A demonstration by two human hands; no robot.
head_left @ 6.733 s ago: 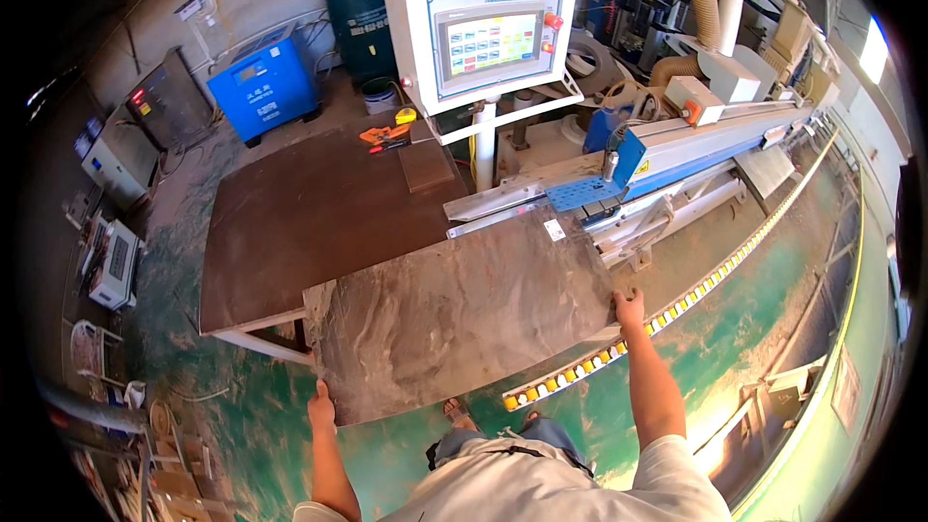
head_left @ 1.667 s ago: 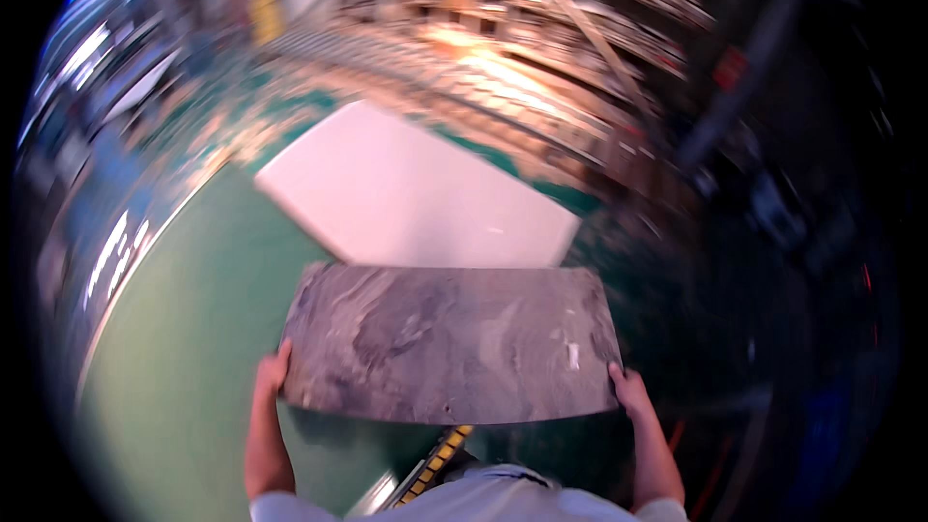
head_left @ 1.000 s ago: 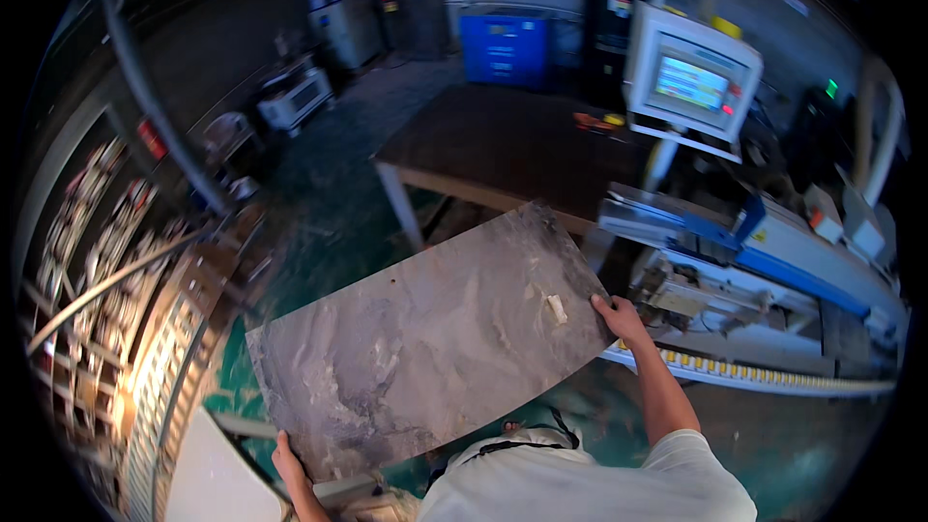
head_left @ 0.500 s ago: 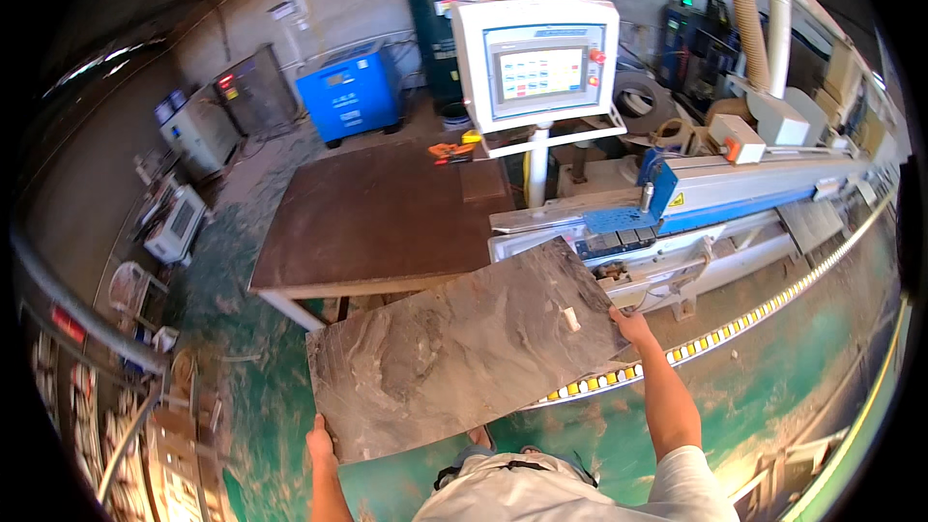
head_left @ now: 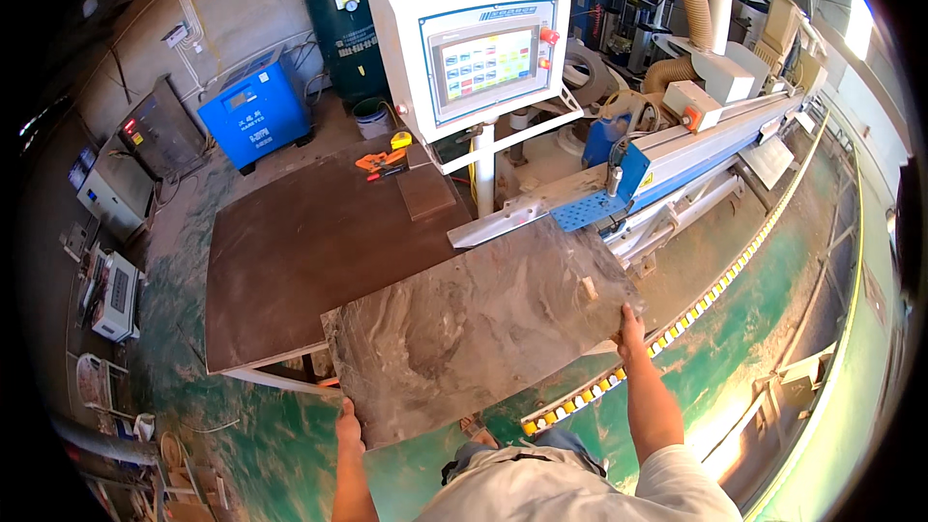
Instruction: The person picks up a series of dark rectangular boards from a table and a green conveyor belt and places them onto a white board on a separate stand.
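A large grey marble-patterned panel (head_left: 474,329) lies flat in front of me, held by both hands. My left hand (head_left: 349,422) grips its near left edge. My right hand (head_left: 630,325) grips its right corner. The panel's far edge reaches the brown work table (head_left: 309,251) and the infeed of a long blue and white machine (head_left: 667,150). A small pale tag sits on the panel near my right hand.
A white control cabinet with a touchscreen (head_left: 478,48) stands behind the table. Orange hand tools (head_left: 382,162) lie on the table's far edge. A blue box unit (head_left: 253,113), grey cabinets at left, a yellow-dotted roller rail (head_left: 696,309) and green dusty floor surround me.
I have turned with the panel from a rack area back to the table and machine. In the last half second the panel has come closer to the machine infeed and lies flatter.
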